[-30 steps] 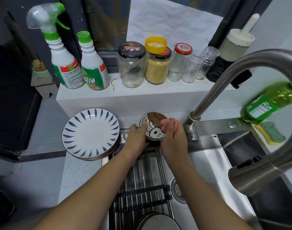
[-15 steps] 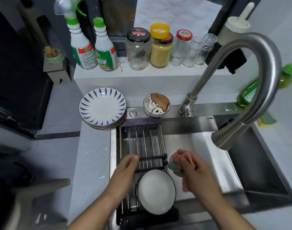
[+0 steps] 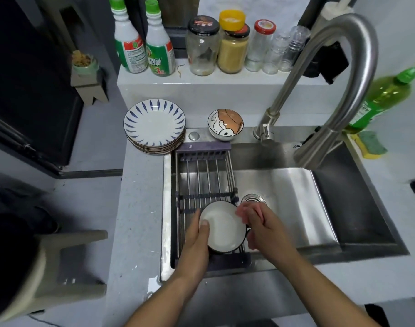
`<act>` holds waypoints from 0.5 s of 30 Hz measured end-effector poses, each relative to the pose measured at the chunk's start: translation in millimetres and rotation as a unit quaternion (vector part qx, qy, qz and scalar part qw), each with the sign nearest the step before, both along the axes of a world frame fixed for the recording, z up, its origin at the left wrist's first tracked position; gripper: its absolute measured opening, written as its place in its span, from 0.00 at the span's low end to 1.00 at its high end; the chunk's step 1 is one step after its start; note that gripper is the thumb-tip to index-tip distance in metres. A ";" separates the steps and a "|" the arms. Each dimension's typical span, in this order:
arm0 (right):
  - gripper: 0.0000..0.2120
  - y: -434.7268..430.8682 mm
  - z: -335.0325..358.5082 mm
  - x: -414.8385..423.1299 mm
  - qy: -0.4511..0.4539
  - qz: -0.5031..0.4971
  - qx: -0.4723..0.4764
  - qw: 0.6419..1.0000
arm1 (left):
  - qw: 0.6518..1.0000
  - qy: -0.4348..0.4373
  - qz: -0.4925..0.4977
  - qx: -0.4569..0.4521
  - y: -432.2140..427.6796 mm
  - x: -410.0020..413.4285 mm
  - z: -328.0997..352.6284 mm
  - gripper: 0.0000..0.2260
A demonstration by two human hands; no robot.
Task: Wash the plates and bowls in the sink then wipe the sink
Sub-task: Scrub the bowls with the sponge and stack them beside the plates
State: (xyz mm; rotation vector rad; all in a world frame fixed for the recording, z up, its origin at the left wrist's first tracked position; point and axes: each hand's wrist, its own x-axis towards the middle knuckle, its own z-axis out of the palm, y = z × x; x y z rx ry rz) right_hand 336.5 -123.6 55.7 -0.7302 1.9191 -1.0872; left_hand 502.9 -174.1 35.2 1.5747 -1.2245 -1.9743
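A white bowl with a dark rim (image 3: 223,226) rests on the drying rack (image 3: 203,178) at the near left of the steel sink (image 3: 296,197). My left hand (image 3: 197,241) grips the bowl's left rim, thumb inside. My right hand (image 3: 260,223) is against the bowl's right rim; its fingers are blurred and its grip is unclear. A cartoon-print bowl (image 3: 225,125) sits on the sink's back ledge. A stack of blue-striped plates (image 3: 154,127) stands on the counter left of it.
The curved faucet (image 3: 338,86) arches over the sink's right half. Spray bottles (image 3: 145,41) and several jars (image 3: 232,46) line the back shelf. A green detergent bottle (image 3: 381,100) and a sponge (image 3: 369,145) lie at right. The drain (image 3: 252,199) is just beyond my right hand.
Both hands left the cartoon bowl on the back ledge and came down to the white bowl on the rack. My left hand now holds its rim; my right hand closed in on its right side.
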 end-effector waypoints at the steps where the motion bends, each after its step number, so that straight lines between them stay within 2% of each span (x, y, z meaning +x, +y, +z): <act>1: 0.11 0.6 0.3 1.7 0.003 0.003 -0.008 1.000 | 1.000 -0.004 0.004 -0.001 1.9 -2.0 0.0 0.22; 4: 0.12 2.5 1.4 6.1 0.022 0.014 -0.026 0.999 | 1.000 -0.028 0.011 -0.009 6.3 -6.4 -2.6 0.26; 9: 0.12 6.8 5.7 8.5 0.056 0.011 -0.043 0.997 | 0.998 0.025 0.053 -0.009 5.9 -15.3 0.8 0.28; 12: 0.13 9.1 10.5 7.4 0.047 0.002 -0.053 0.997 | 0.997 0.017 0.063 -0.029 7.2 -17.0 5.8 0.27; 15: 0.14 13.0 20.7 5.3 0.029 -0.014 -0.053 0.998 | 0.997 0.000 0.057 -0.060 10.6 -19.1 21.4 0.30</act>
